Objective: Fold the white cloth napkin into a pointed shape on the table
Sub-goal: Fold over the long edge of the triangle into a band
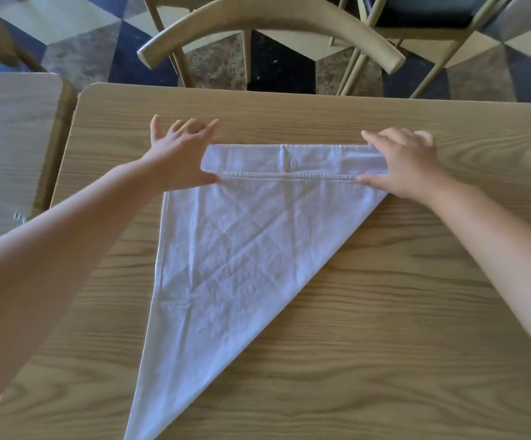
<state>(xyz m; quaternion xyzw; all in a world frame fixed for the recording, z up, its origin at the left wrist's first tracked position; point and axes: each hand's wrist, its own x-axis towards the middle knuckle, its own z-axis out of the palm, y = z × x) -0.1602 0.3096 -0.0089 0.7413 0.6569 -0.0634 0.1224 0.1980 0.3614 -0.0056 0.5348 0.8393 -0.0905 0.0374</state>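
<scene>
The white cloth napkin lies flat on the wooden table as a triangle, its point reaching the near edge. Its far edge is folded over into a narrow band with a hemmed seam. My left hand rests on the band's left end, fingers spread, thumb on the seam. My right hand presses the band's right end, thumb along the seam, fingers over the far edge. Both hands lie flat on the cloth, pinning the fold.
A curved-back wooden chair stands just beyond the table's far edge. A second table sits close on the left with a narrow gap between. More chair legs and a patterned tile floor lie behind.
</scene>
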